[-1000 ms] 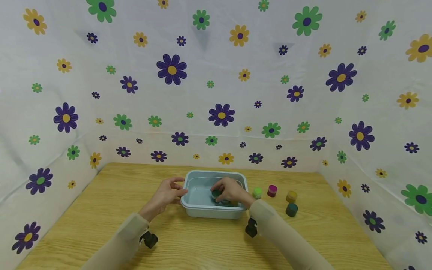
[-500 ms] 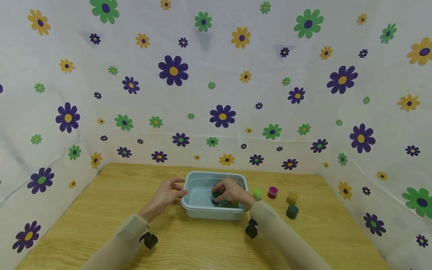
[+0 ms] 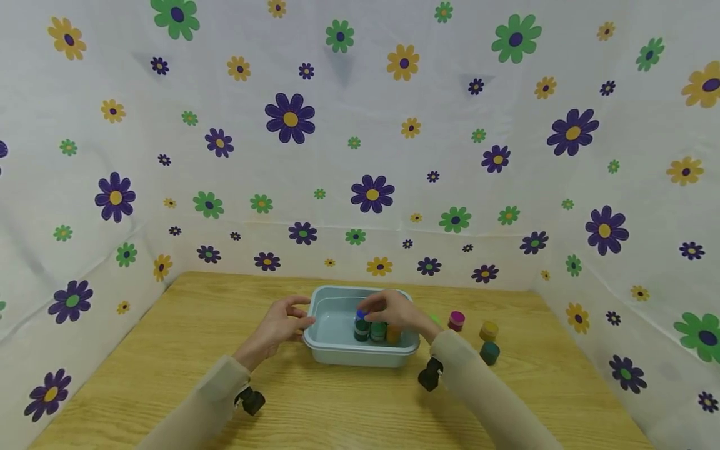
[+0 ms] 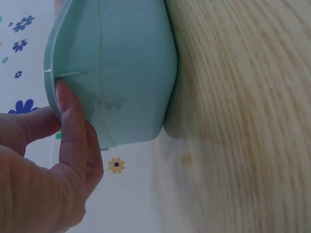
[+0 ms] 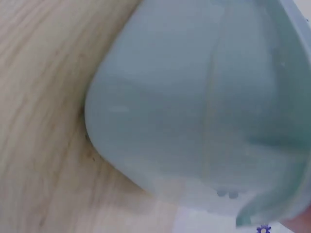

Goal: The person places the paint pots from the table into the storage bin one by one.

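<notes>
A light blue plastic tub (image 3: pixel 360 357) stands on the wooden table. My left hand (image 3: pixel 281 322) pinches its left rim, thumb on one side and fingers on the other, seen closely in the left wrist view. My right hand (image 3: pixel 398 310) hovers over the tub's right half, fingers bent and apparently holding nothing. Just below the fingertips are a dark green jar (image 3: pixel 362 331) and, behind it, a blue-topped jar (image 3: pixel 361 314). A green jar (image 3: pixel 379 332) and an orange jar (image 3: pixel 394 334) stand beside them in the tub. The right wrist view mostly shows the tub's outer wall (image 5: pixel 160 107).
Right of the tub, on the table, stand a magenta jar (image 3: pixel 456 320), a yellow jar (image 3: pixel 489 330) and a dark teal jar (image 3: pixel 490 353). A lime jar (image 3: pixel 434 319) is partly hidden by my right wrist. A flowered white cloth (image 3: pixel 315 156) encloses the table's back and sides.
My right hand has let go of the dark green jar in the tub and moved up and right, uncovering the jars. The left hand stays on the rim.
</notes>
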Tool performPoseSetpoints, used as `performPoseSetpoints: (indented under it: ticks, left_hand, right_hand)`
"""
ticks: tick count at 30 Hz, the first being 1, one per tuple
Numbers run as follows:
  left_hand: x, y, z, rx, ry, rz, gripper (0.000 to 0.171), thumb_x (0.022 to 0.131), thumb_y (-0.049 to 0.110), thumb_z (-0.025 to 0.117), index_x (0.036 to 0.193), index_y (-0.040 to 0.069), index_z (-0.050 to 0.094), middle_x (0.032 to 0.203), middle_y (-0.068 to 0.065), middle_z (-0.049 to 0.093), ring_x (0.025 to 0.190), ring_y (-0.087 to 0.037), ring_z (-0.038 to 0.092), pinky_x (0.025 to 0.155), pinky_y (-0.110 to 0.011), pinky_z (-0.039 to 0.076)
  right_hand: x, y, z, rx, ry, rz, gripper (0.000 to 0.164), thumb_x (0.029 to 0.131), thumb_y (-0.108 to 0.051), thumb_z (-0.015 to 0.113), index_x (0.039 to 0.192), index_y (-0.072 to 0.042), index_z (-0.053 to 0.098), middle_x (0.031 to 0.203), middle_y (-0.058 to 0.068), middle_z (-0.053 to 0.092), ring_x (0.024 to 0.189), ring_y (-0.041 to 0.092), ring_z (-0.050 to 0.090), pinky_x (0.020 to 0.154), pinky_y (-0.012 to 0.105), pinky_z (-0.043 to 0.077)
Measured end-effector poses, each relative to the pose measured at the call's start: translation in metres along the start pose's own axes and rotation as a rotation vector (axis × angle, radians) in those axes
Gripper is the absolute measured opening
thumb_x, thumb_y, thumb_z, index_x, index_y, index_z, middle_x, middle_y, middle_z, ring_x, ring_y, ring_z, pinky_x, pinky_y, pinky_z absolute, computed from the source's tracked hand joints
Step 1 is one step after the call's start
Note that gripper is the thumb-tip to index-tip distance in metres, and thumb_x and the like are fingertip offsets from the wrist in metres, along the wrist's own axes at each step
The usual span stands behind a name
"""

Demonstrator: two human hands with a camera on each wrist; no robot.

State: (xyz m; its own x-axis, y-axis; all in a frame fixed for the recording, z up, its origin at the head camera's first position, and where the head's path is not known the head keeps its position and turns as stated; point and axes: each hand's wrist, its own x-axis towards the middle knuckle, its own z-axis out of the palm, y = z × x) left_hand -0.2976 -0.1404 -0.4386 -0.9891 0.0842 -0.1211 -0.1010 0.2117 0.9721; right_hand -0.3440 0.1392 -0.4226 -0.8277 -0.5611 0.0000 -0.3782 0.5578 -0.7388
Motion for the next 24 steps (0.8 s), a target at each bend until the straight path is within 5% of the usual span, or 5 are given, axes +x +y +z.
performPoseSetpoints:
  ticks: [11,24]
  left_hand:
    - [0.000,-0.001,0.000,-0.005,-0.002,0.011,0.049,0.090,0.001,0.068,0.136,0.005,0.053,0.103,-0.016,0.055,0.076,-0.021,0.060,0.061,-0.033,0.060]
    - [-0.001,-0.001,0.000,0.011,0.000,0.017,0.048,0.090,0.001,0.067,0.136,0.005,0.053,0.102,-0.015,0.056,0.074,-0.020,0.060,0.061,-0.033,0.061]
  right_hand:
    - [-0.019,0.008,-0.028,0.165,0.064,-0.060,0.027,0.094,-0.014,0.066,0.119,-0.003,0.068,0.117,0.026,0.066,0.098,0.025,0.065,0.088,0.037,0.058]
    - [-0.040,0.032,-0.053,0.161,0.192,0.032,0.031,0.095,-0.018,0.066,0.121,-0.001,0.066,0.118,0.020,0.067,0.096,0.025,0.064,0.081,0.031,0.056]
